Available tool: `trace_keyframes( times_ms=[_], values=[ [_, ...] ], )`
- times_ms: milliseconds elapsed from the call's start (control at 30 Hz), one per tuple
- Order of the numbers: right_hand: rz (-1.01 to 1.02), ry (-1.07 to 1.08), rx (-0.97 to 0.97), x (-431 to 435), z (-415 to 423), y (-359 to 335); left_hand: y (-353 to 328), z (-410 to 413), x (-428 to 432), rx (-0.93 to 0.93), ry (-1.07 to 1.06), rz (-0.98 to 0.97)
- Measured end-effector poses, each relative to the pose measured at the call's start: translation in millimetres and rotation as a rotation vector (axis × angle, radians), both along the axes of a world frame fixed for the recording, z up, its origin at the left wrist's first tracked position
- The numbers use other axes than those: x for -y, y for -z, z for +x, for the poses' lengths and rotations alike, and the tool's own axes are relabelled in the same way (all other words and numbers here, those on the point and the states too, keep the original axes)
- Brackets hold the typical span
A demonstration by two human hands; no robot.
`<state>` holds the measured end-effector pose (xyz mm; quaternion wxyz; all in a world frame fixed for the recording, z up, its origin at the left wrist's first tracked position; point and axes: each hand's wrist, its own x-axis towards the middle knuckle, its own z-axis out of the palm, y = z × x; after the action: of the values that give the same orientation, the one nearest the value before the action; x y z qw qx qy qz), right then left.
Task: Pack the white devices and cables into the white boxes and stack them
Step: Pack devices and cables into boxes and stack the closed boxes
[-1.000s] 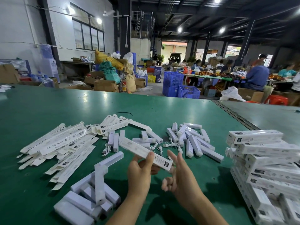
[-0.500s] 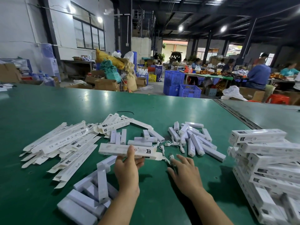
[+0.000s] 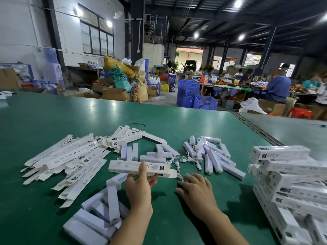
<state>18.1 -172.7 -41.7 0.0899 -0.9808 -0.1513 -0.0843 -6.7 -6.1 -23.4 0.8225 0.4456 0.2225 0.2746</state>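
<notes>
Fingers [image 3: 142, 169] of our left hand [image 3: 139, 186] pinch a long white cardboard box [image 3: 123, 167], flap open
Our right hand [image 3: 194, 188], fingers spread, rests at a thin white cable [image 3: 180, 177] on the green counter [image 3: 177, 121], ready to load

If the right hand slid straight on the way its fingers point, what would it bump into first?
Most likely the white cable lying at the fingertips of the right hand, then the open flap of the white box that the left hand holds. Depth is hard to judge.

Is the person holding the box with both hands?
No, only the left hand grips the box; the right hand rests on the table.
</notes>
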Motion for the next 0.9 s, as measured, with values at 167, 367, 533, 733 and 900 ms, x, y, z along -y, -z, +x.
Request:
trace_keyframes(
  times_ms=[167,367,533,733,900],
  values=[
    [0.194,-0.165,0.115,2.1,-9.9,-3.4,-2.6,-2.1,-2.9,0.008,0.002,-0.042],
    [0.225,-0.211,0.049,7.0,-8.5,-1.5,-2.5,-2.0,-5.0,0.006,-0.010,-0.038],
    [0.427,-0.140,0.195,8.2,-18.2,-1.6,-1.8,-0.1,-5.5,-0.003,-0.011,-0.035],
    [0.233,-0.113,0.022,9.4,-28.9,-2.1,-1.8,0.3,-5.5,-0.006,-0.011,-0.032],
    [0.254,-0.069,0.020,-6.6,-30.3,0.4,-1.4,0.4,-5.0,-0.008,-0.001,-0.036]
  ],
)
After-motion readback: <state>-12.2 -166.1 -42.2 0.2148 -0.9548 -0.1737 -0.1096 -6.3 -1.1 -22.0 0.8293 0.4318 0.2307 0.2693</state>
